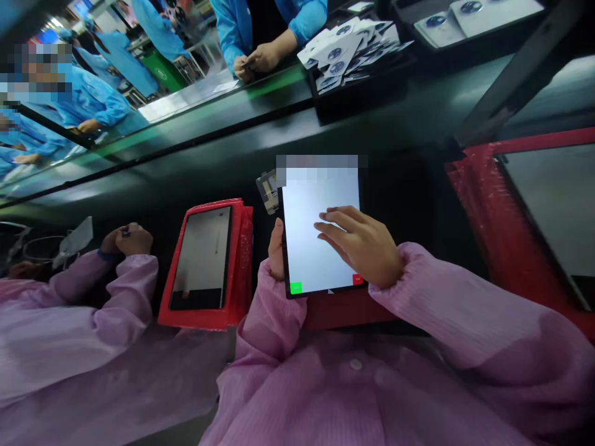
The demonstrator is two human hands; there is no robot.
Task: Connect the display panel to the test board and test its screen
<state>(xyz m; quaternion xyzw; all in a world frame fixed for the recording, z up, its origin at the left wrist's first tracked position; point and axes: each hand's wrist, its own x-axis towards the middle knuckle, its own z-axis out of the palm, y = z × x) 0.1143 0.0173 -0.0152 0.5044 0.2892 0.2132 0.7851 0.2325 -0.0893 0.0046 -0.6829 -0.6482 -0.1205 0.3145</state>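
A tablet [307, 248] with a lit white screen, a green button at its lower left and a red one at its lower right, is upright in front of me. My left hand [276, 251] grips its left edge, thumb on the rim. My right hand [360, 244] lies over the screen with fingers stretched out, fingertips touching the glass. A small connector part [268, 191] sticks out behind the tablet's upper left corner.
A second tablet [202, 257] lies on red padded wrapping [242, 248] to the left. A neighbour's hands [127, 240] in pink sleeves are at far left. Red-wrapped tray [493, 217] at right. Across the dark conveyor [209, 148], a person in blue handles cards [346, 52].
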